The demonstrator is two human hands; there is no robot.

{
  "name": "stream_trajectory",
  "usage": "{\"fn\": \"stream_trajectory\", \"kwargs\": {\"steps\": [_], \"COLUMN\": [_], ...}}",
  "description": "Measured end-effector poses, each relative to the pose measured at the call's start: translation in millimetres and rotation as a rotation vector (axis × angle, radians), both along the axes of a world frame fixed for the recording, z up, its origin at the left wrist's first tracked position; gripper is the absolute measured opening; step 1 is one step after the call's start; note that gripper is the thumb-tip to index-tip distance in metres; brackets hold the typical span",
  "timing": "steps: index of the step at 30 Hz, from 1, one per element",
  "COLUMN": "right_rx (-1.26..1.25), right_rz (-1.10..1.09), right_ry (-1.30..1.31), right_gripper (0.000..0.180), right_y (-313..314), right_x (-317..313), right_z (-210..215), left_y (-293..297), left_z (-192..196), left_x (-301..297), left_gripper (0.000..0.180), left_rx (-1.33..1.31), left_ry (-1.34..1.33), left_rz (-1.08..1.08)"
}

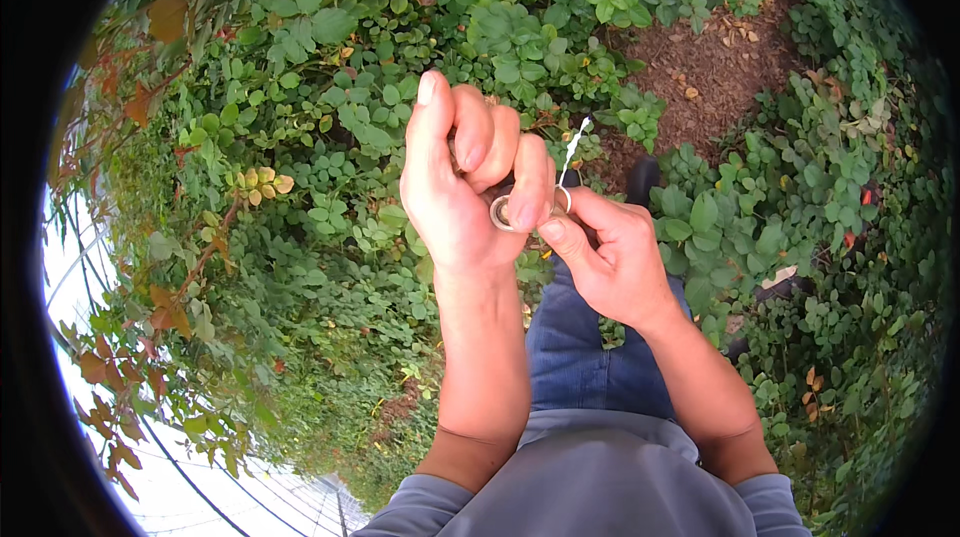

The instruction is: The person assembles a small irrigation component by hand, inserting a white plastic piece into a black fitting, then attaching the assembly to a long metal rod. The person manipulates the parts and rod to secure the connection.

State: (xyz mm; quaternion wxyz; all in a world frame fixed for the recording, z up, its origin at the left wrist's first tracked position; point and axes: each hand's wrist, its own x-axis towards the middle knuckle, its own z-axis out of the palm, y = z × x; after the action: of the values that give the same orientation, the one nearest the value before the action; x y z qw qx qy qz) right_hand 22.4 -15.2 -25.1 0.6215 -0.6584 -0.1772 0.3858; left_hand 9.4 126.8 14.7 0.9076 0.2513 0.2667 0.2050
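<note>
Wire tie, thin, white and twisted, stood between the 2 hands in the middle of the scene, above the person's blue trousers. Its long axis ran nearly upright, leaning a little to the right, and its free end pointed up and away toward the far bushes. Its lower end went down to a small clear ring, maybe a spool, which both hands held together; what exactly the ring was I could not tell.

The left hand was closed like a fist, the thumb raised up, and its bent fingers were curled over the ring from above. The right hand was also closed, its thumb and first finger pinching the right side of the ring just where the tie began.

Green leafy bushes filled the left and far side, with some reddish leaves at the far left. A patch of brown soil lay at the far right. Nothing covered the tie, only the fingers hid most of the ring. Grey sleeves were at the near edge.
</note>
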Motion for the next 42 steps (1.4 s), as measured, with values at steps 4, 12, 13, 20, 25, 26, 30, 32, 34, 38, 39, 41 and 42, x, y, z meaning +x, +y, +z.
{"fn": "stream_trajectory", "kwargs": {"steps": [4,12,13,20,25,26,30,32,34,38,39,41,42], "right_rx": [0.061,-0.042,-0.054,-0.099,-0.029,-0.019,0.009,0.019,0.029,0.000,0.010,0.005,0.005], "right_rz": [0.040,-0.117,-0.139,-0.080,-0.051,-0.037,0.052,0.078,0.077,-0.016,-0.026,-0.048,-0.028], "right_ry": [0.112,-0.101,-0.134,-0.168,-0.098,-0.065,0.032,0.062,0.087,0.109,0.098,0.035,0.054], "right_gripper": [0.025,0.015,0.015,0.018,0.020,0.020,0.021,0.021,0.021,0.019,0.018,0.019,0.020], "right_y": [-0.9,5.0,7.5,3.2,2.0,1.4,-2.9,-3.5,-1.5,-1.8,-2.0,-2.9,-2.3], "right_x": [-3.0,-1.6,-7.4,-11.6,-5.5,-4.3,-1.2,-1.4,2.1,1.3,-0.4,-5.3,-6.3], "right_z": [6.6,1.8,4.6,13.1,8.4,8.8,5.9,5.2,7.8,4.0,3.5,5.8,6.4], "left_y": [20.2,-10.5,-15.2,-27.4,-19.9,-17.3,-1.4,6.4,8.2,-4.6,-6.1,-9.9,-13.8], "left_z": [-38.7,15.5,19.6,9.0,0.7,-3.1,-31.9,-46.9,-47.4,-7.6,4.0,12.0,12.8], "left_x": [-7.1,0.7,1.5,6.7,-2.2,-4.3,-14.8,-10.6,-7.9,4.2,5.7,5.3,5.7], "left_gripper": [0.052,0.043,0.043,0.047,0.052,0.052,0.055,0.057,0.061,0.055,0.051,0.046,0.046], "left_rx": [-0.269,0.346,0.391,0.559,0.414,0.362,0.109,-0.023,-0.013,0.528,0.489,0.395,0.342], "left_ry": [-0.818,0.522,0.564,0.654,0.407,0.287,-0.307,-0.672,-0.617,0.420,0.483,0.533,0.520], "left_rz": [-0.386,0.090,0.151,0.336,0.287,0.251,0.056,-0.096,-0.090,0.092,0.083,0.124,0.178]}}
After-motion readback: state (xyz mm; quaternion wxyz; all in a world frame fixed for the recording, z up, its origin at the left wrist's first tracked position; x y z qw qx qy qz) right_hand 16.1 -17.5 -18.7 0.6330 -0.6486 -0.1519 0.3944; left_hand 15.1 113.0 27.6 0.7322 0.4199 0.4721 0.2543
